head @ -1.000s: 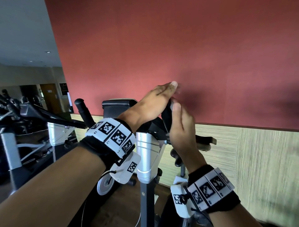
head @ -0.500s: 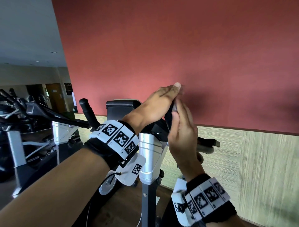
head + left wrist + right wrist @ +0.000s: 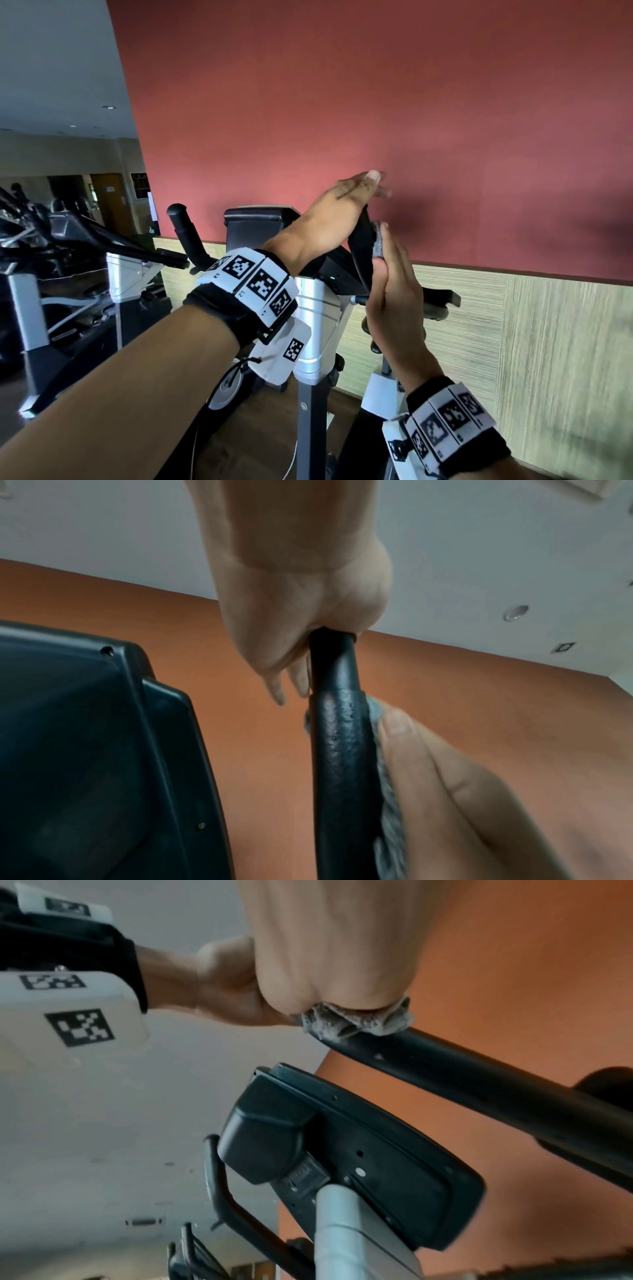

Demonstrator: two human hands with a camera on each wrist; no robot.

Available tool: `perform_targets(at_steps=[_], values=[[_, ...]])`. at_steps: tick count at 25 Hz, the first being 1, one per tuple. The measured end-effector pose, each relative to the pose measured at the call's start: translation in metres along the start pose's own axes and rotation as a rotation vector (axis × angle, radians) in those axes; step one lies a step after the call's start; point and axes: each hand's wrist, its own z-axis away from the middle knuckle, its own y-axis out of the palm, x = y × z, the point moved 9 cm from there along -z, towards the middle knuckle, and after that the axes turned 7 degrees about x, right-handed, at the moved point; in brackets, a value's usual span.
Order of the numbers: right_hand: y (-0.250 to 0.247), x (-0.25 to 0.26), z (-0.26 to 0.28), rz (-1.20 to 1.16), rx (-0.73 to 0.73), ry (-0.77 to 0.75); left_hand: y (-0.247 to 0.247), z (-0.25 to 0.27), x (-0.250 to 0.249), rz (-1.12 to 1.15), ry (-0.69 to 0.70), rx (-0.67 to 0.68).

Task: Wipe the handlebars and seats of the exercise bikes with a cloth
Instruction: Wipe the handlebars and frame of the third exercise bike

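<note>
The nearest bike's right handlebar (image 3: 359, 246) is a black foam-covered bar that stands almost upright. My left hand (image 3: 342, 209) rests its palm on the bar's top end, fingers straight and pointing toward the red wall. My right hand (image 3: 394, 294) stands flat against the bar's right side and presses a grey cloth (image 3: 376, 241) onto it. The left wrist view shows the handlebar (image 3: 337, 750) with the cloth (image 3: 387, 804) squeezed under straight right fingers (image 3: 462, 791). In the right wrist view the cloth (image 3: 356, 1026) bunches between my palm and the handlebar (image 3: 462, 1074). No seat is in view.
The bike's black console (image 3: 253, 226) sits on a silver post (image 3: 313, 325), with the left handlebar (image 3: 186, 233) beyond it. More bikes (image 3: 68, 240) stand at the left. A red wall (image 3: 445, 137) over wood panelling lies close behind.
My right hand, with the cloth, slid slightly up the bar and back down. The left hand stayed on the bar's top. The head view shifted a little.
</note>
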Motion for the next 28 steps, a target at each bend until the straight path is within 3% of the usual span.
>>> perform_targets(at_steps=[6,11,13,17,19,21,24,28], values=[[0.003,0.028,-0.035,0.09,-0.093,-0.052,0.0,-0.002,0.003,0.038,-0.006,0.006],[0.005,0.017,0.013,0.024,0.242,-0.112,0.001,-0.002,0.009,0.018,-0.006,0.016],[-0.002,0.011,0.011,0.111,0.296,-0.148,0.002,-0.002,0.007,-0.006,0.008,0.03],[-0.001,0.029,-0.02,0.336,0.212,-0.282,0.002,0.002,-0.002,-0.042,0.007,0.064],[0.01,0.043,-0.036,0.328,0.132,-0.261,-0.003,0.006,-0.004,-0.085,-0.022,0.112],[0.016,0.045,-0.04,0.283,0.04,-0.203,-0.023,0.006,-0.005,-0.15,-0.004,0.069],[0.014,0.027,-0.01,0.317,-0.028,-0.123,-0.068,0.001,0.008,-0.464,0.028,-0.091],[0.021,0.039,-0.011,0.583,-0.118,-0.093,-0.089,-0.005,0.063,-0.864,-0.073,0.028]])
